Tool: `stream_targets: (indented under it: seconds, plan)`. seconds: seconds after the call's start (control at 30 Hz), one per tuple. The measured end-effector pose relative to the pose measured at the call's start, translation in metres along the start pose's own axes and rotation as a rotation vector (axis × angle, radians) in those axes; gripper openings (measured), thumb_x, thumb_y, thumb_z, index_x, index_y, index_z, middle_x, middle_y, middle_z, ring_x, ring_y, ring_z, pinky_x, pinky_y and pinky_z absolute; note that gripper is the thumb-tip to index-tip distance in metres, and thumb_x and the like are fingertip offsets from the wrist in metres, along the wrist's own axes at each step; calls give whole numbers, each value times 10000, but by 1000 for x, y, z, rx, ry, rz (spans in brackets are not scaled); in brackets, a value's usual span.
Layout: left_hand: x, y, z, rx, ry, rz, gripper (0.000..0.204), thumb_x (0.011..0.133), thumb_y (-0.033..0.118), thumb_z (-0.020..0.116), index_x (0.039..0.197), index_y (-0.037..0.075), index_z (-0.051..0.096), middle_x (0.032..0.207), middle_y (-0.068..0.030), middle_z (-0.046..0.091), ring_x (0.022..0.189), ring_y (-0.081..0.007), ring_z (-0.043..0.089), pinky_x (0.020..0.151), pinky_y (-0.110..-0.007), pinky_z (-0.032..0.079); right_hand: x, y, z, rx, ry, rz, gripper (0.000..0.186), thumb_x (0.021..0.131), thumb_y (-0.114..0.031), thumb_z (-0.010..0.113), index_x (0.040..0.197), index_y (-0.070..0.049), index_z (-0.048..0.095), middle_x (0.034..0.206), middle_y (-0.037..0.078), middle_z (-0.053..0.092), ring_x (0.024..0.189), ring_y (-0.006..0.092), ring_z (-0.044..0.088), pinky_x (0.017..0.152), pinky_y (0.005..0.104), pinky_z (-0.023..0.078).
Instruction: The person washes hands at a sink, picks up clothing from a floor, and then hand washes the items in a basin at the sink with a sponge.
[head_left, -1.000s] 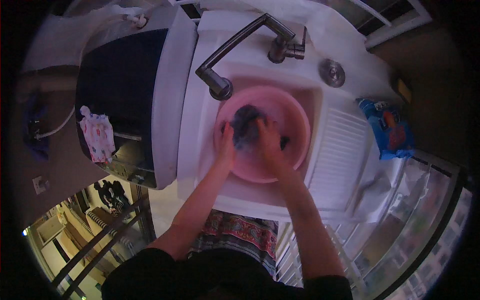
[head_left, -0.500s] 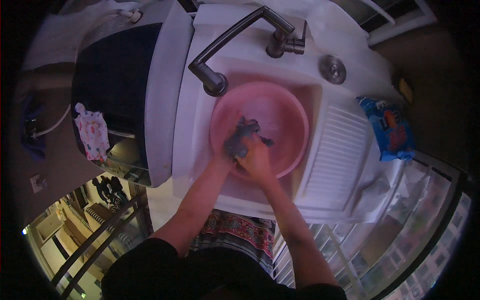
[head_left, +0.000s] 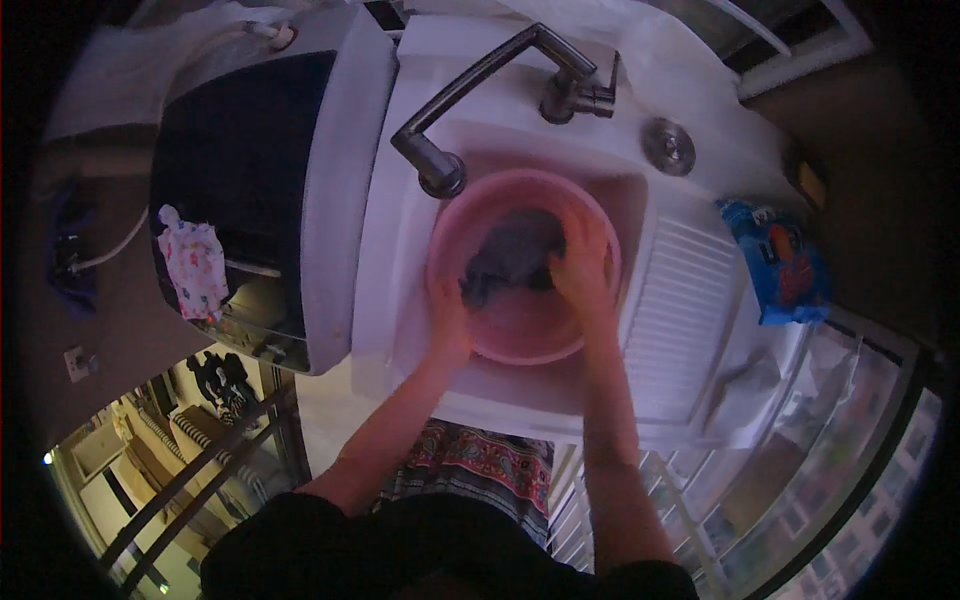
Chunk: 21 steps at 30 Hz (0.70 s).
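A pink round basin (head_left: 525, 352) stands in the white sink (head_left: 400, 345). Dark grey cloth (head_left: 518, 245) lies spread inside it, seemingly in shallow water. At the basin's left side is my left hand (head_left: 451, 318), its fingers pointing down along the inner wall beside the cloth's left edge; they are partly in shadow. Over the basin's right side, my right hand (head_left: 585, 258) has its fingers stretched out and its thumb apart, near the cloth's right edge. Neither hand shows a grip on the cloth.
A dark metal faucet (head_left: 480, 80) arches above the basin's far left. Right of the sink is a ribbed white washboard (head_left: 680, 290), then a blue packet (head_left: 780, 262). At left stands a dark-lidded washing machine (head_left: 240, 150) bearing a floral cloth (head_left: 195, 268). A round metal drain plug (head_left: 668, 146) sits behind.
My hands have moved apart, left hand to the left side and right hand to the right. The cloth, bunched between them before, now lies spread in the basin.
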<state>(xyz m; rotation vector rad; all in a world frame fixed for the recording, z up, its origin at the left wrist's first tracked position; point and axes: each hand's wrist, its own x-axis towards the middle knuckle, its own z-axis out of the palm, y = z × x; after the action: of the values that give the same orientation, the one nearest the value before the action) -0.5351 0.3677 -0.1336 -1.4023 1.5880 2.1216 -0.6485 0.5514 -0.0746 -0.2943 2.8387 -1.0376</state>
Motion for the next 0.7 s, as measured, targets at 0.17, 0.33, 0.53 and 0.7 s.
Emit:
stream_targets:
  seconds: [0.17, 0.33, 0.53, 0.7]
  plan:
    - [-31, -24, 21, -19, -499, -397, 416, 861, 177, 452, 1245, 45, 364, 1138, -90, 462, 1070, -203, 450, 899, -326, 382, -35, 51, 82, 349, 212, 617, 724, 707, -305, 651, 1298, -65, 308, 1305, 248, 306, 1240, 353, 269, 1006, 428, 245]
    - [-23, 14, -2, -68, -485, -540, 430, 829, 151, 493, 1241, 116, 379, 983, -51, 490, 842, -172, 501, 696, -315, 444, -25, -22, 117, -273, -142, 288, 954, 592, -478, 701, 1335, -86, 250, 1362, 250, 201, 1235, 424, 234, 965, 559, 235]
    - [10, 8, -16, -167, -315, -403, 358, 815, 275, 559, 1144, 199, 441, 818, 4, 457, 716, -137, 477, 606, -293, 423, -41, 10, 134, -241, -2, 333, 869, 597, -302, 708, 1333, -128, 280, 1303, 244, 289, 1159, 408, 335, 917, 548, 296]
    - [34, 19, -7, -150, -280, -373, 510, 801, 410, 573, 1246, 263, 372, 913, -15, 494, 771, -173, 501, 652, -290, 435, -30, 23, 98, -113, -410, 282, 822, 636, -198, 672, 1323, -33, 251, 1174, 260, 412, 1024, 397, 479, 848, 436, 403]
